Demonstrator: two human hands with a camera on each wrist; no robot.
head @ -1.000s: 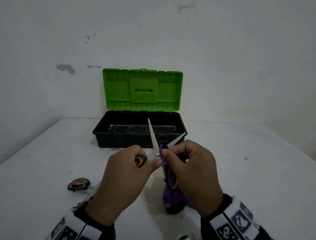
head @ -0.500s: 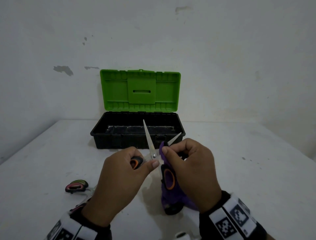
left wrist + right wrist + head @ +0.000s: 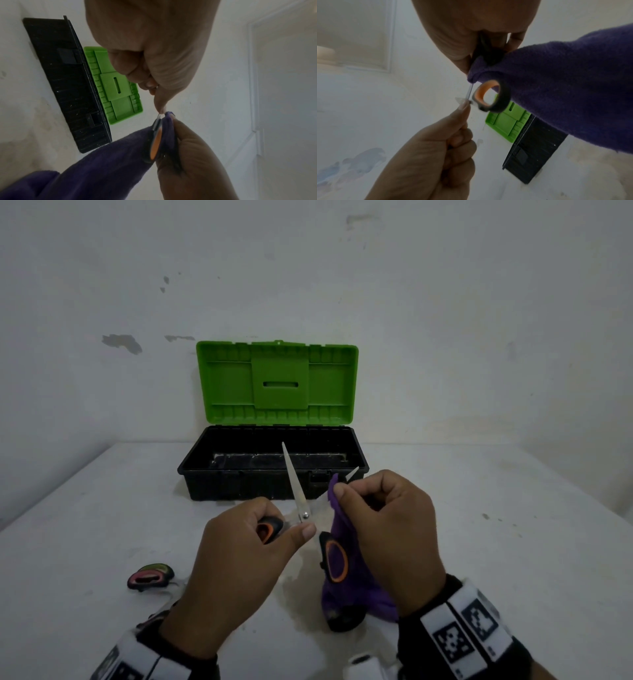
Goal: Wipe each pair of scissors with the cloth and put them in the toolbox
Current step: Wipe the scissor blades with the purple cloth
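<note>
While left hand [image 3: 239,556] grips scissors [image 3: 294,491] — right hand [image 3: 387,529] pinches cloth [image 3: 359,587] round blade.

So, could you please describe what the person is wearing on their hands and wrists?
Both hands are bare, with no gloves or rings visible. The left wrist and right wrist each carry a dark cuff wrapped by a white band; the right band shows black-and-white square coded markers. The left hand and right hand have short nails.

1. Two bare hands, the left hand [image 3: 236,553] and the right hand [image 3: 394,539].
2. Black sleeves [image 3: 431,645] cover both wrists.
3. White wristbands [image 3: 462,631] carry black square pixel-pattern markers.
</note>
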